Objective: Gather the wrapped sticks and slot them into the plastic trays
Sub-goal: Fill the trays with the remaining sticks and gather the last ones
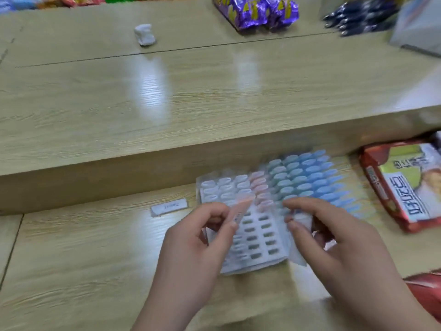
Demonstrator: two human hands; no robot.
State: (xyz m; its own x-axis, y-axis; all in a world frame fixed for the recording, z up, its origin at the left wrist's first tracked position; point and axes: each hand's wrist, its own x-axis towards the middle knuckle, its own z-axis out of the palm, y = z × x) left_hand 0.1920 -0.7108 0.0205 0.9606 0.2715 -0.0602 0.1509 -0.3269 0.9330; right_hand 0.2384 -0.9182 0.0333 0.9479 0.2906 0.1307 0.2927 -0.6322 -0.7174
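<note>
Holding a pink translucent wrapped stick (241, 209) pinched in the left hand (191, 242), angled over empty near slots of the clear plastic slotted tray (250, 265), presumably for insertion. Right hand (334, 240) grips a pale wrapped stick (301, 220) at the tray's right edge, likely in reserve; far rows filled.

— What's covered?
— The left hand (195, 237) hides the lower end of its wrapped stick (241, 208); both it and the right hand (334, 237) hide the near corners of the plastic tray (260, 235).
— The label (170, 207)?
— Print too blurred to read.
</note>
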